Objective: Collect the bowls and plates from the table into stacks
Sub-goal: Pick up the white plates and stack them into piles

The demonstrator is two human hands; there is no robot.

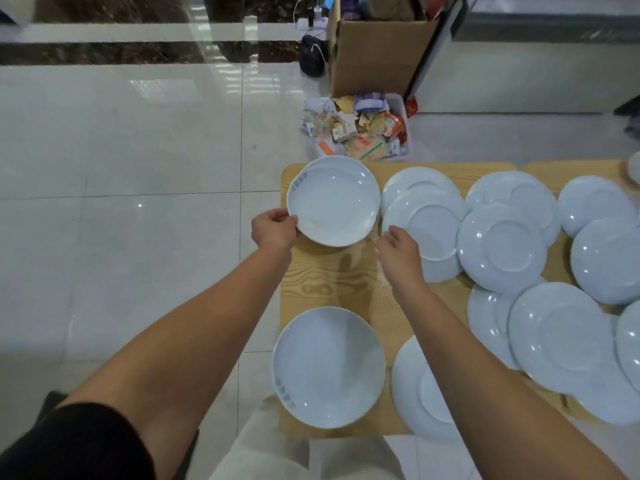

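Note:
My left hand [275,230] grips the near-left rim of a white deep plate [334,200], which lies on another like it at the far left corner of the wooden table [323,282]. My right hand [398,251] hovers just right of that plate, fingers loosely curled, holding nothing, over the edge of a flat white plate [431,232]. A second deep plate [329,367] sits at the near left corner. Several flat white plates overlap across the right side, such as a plate [505,249] and a larger near one [561,337].
A clear bin of snack packets [360,129] and a cardboard box [377,53] stand on the tiled floor beyond the table. Shiny floor tiles [138,202] lie to the left of the table. A plate [426,393] overhangs the near table edge.

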